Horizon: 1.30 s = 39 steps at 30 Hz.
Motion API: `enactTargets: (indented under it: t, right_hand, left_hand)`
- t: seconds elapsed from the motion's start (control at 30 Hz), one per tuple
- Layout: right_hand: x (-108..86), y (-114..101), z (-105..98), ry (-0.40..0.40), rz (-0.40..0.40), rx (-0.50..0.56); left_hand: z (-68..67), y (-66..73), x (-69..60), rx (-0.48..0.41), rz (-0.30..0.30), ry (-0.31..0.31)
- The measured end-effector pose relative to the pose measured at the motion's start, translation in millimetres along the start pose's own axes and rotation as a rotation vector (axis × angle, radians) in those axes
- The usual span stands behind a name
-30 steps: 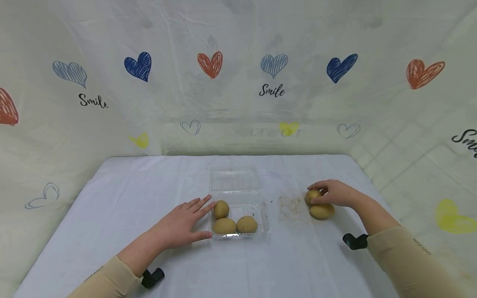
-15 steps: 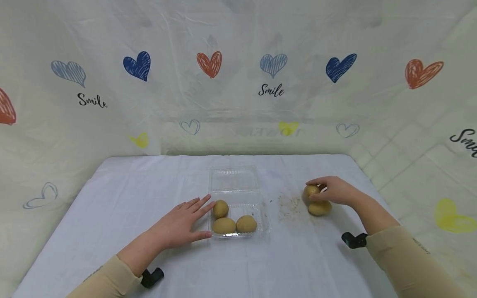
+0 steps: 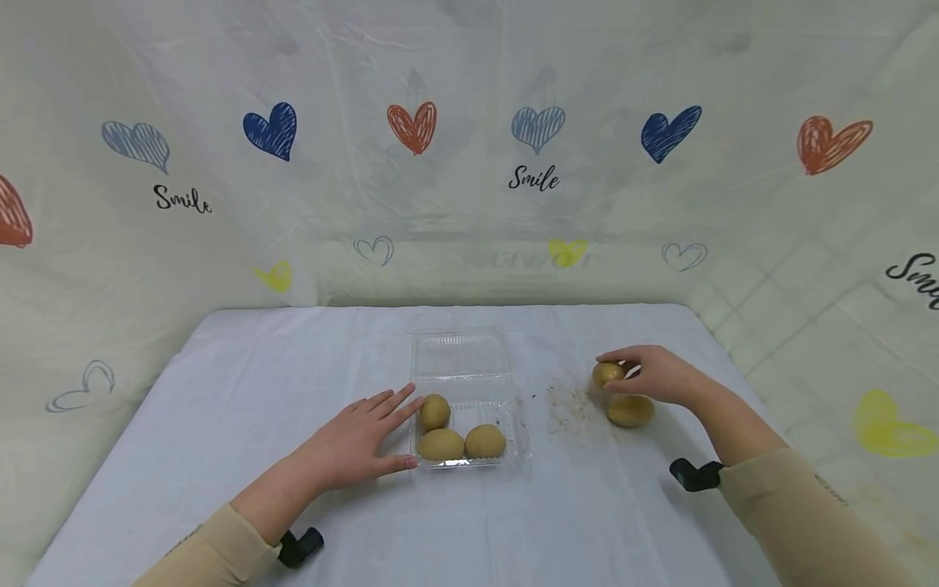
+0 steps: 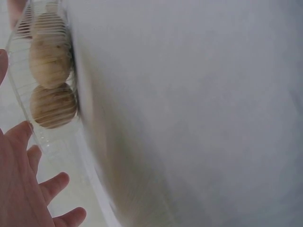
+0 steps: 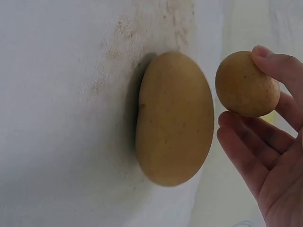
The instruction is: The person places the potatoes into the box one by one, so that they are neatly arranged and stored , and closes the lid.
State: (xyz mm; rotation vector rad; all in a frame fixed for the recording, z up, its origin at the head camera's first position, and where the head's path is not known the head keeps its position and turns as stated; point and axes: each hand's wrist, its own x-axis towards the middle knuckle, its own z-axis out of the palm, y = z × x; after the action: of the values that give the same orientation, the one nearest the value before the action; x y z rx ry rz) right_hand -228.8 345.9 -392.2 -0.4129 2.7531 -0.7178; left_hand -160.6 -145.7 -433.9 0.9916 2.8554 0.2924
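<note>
My right hand (image 3: pixel 659 375) pinches a small round potato (image 5: pixel 247 84) between thumb and fingers, raised off the cloth. Just below it, a larger oval potato (image 5: pixel 175 119) lies on the table, apart from the held one. My left hand (image 3: pixel 350 440) is spread, its fingers straight against the left side of a clear plastic clamshell box (image 3: pixel 519 436). Inside the box sit three potatoes: one at the back left (image 3: pixel 435 412), one at the front left (image 3: pixel 442 445) and one at the front right (image 3: pixel 486 442). In the left wrist view, potatoes (image 4: pixel 50 61) show through the ribbed wall.
The box's lid (image 3: pixel 460 355) lies open toward the back. Brown dirt crumbs (image 3: pixel 572 408) are scattered on the white cloth (image 3: pixel 587 505) between the box and the loose potato. A curtain printed with hearts (image 3: pixel 455 204) hangs behind the table.
My right hand has lifted the round potato and shifted it slightly left and away from the oval one, which stays on the cloth. My left hand has kept its place at the box.
</note>
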Motion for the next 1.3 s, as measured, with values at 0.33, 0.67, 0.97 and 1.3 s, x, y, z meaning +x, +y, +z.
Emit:
enactTargets:
  t: [0.33,0.67,0.97,1.3]
  right_hand:
    - [5.9,-33.6,6.6,0.014,-0.083,0.015]
    - [17.1,-78.0,20.0,0.02,-0.203,0.013]
    - [29.3,-118.0,42.8,-0.037,-0.291,0.033]
    - [37.3,-152.5,68.0,-0.082,-0.353,-0.002]
  left_hand:
    - [0.1,0.3,0.1,0.005,-0.002,0.001]
    - [-1.2,-0.3,0.1,0.017,0.0,0.005]
    - [-1.9,0.3,0.1,-0.001,0.0,0.003]
    - [0.3,-0.5,0.3,-0.003,0.001,0.001]
